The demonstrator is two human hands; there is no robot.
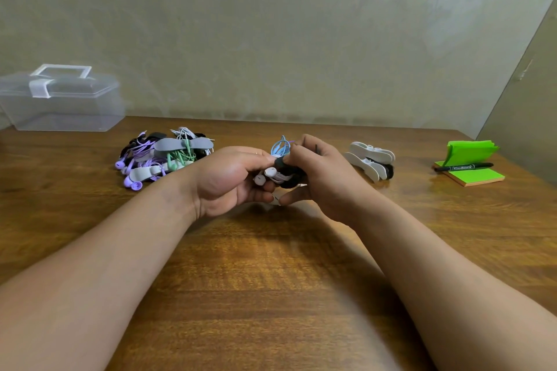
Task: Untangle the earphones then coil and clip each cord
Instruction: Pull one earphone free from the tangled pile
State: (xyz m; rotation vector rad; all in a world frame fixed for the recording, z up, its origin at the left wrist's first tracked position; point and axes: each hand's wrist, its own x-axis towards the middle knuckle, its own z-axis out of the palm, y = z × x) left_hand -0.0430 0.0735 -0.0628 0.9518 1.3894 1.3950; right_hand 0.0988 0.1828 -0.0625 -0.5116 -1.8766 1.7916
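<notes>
Over the middle of the wooden table, my left hand holds a coiled white earphone set by its buds. My right hand grips a black cord clip wrapped around that coil. A blue earphone cord lies just behind my fingers. At the back left sits a pile of clipped earphones in purple, green, white and black, held by grey clips. Spare white and black clips lie to the right of my right hand.
A clear plastic box with a handle stands at the back left corner. At the far right a black marker lies on a green sticky-note pad. The wall runs close behind the table.
</notes>
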